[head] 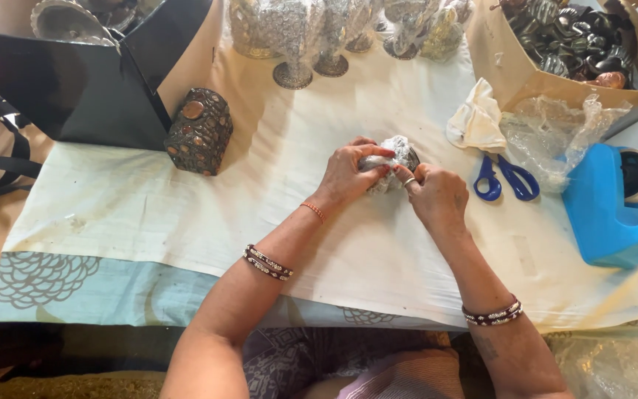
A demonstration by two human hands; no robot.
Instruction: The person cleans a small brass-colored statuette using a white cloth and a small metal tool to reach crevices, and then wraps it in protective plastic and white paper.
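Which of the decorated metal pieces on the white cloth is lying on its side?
The dark, studded metal holder beside the black box, left of both hands. It lies tipped over alone, while the wrapped silver goblets stand upright at the far edge.

Wrapped bundle (390, 164) on the tablecloth (186, 207); scissors (505, 179) just right, tape dispenser (611, 203) farther right, studded box (199, 131) well left.

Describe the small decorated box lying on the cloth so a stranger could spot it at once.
Start at the black bag in the table's far left corner. Just right of it, on the white cloth, lies the box. Unlike the wrapped silver goblets beyond, it is dark, unwrapped, and studded with round stones.
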